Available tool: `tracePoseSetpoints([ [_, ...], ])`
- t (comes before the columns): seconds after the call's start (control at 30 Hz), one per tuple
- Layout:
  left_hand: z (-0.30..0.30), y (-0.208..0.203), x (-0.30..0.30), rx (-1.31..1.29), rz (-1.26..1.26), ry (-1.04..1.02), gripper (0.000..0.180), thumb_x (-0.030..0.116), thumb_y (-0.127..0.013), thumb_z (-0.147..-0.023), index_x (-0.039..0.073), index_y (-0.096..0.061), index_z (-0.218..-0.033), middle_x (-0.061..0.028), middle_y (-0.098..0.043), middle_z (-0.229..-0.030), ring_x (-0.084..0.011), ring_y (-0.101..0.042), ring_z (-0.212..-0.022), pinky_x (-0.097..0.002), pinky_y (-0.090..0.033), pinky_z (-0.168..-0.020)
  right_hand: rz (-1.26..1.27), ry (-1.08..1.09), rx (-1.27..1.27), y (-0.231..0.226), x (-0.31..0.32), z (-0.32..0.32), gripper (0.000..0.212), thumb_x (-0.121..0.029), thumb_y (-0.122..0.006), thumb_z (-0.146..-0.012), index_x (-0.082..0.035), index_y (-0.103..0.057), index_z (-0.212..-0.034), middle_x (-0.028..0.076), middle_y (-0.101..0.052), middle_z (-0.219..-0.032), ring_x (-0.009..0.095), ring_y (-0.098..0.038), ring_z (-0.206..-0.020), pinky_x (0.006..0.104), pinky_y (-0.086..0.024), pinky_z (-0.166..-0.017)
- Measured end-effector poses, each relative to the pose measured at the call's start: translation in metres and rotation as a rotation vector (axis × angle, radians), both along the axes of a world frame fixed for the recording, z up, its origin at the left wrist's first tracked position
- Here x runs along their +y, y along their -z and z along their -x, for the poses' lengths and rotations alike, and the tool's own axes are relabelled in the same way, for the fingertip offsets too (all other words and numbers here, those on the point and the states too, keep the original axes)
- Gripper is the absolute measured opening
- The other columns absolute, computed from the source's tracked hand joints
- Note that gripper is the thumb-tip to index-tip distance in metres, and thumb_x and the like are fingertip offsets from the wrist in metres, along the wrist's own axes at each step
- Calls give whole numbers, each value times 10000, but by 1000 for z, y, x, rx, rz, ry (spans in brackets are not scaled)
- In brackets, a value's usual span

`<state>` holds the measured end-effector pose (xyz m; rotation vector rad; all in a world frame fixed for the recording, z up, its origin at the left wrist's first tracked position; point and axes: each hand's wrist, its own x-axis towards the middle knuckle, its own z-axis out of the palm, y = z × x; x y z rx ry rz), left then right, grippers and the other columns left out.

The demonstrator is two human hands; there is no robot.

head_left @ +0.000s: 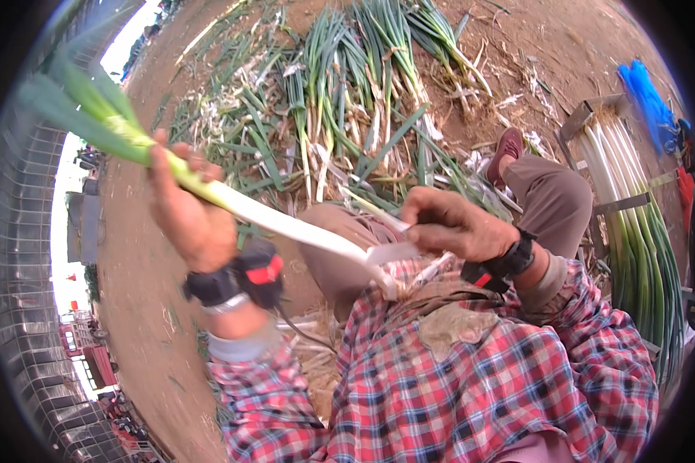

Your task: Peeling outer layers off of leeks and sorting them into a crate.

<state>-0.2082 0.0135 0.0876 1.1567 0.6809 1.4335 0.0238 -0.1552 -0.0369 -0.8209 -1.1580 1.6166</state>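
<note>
One leek (278,220) is clasped by the left hand (191,216), peel (394,252) is pinched by the right hand (468,225); leek could be snapped by too hard a tug.

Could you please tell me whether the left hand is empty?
No, the left hand is gripping a green-and-white leek.

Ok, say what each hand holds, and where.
Left hand: a long green onion, by the stalk where white turns green. Right hand: apparently a pale peel strip; which part is unclear.
</note>
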Motion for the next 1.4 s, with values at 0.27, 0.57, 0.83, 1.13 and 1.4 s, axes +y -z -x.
tracePoseSetpoints([
  [0.27,68,-21,60,-230,23,22,228,250,-506,-989,26,-486,-1028,-39,-460,-819,-133,-421,-671,-278,-392,-577,-171,139,-749,64,-24,-22,245,-177,-636,-871,-11,-565,-1037,148,-608,-963,292,-599,-841,363,-474,-696],
  [0.57,122,-21,105,-261,177,-12,285,318,-444,-1012,41,-463,-952,-35,-403,-738,-154,-396,-624,-302,-392,-597,-187,-208,-699,47,-8,-2,457,-288,-576,-935,-13,-485,-1288,246,-610,-922,384,-589,-776,452,-434,-671],
  [0.83,202,-29,116,96,119,-716,321,363,-442,-997,61,-431,-885,-56,-434,-741,-187,-429,-610,-337,-416,-599,-13,-188,-558,75,-76,-75,248,-246,-544,-954,-14,-602,-1021,162,-575,-767,342,-571,-710,413,-436,-635],
  [1.13,150,-34,92,-85,132,-660,246,288,-403,-998,53,-469,-971,-74,-505,-830,-226,-482,-740,-403,-443,-714,-655,410,-895,3,15,0,590,-209,-765,-740,-26,-516,-1242,189,-553,-1152,354,-548,-1052,419,-451,-899],
  [1.4,44,-45,55,-203,184,-325,249,253,-466,-990,39,-545,-1090,-67,-563,-884,-206,-512,-759,-377,-453,-757,-446,167,-804,31,14,11,235,-219,-616,-862,-45,-571,-1015,181,-606,-780,367,-605,-739,462,-462,-636],
])
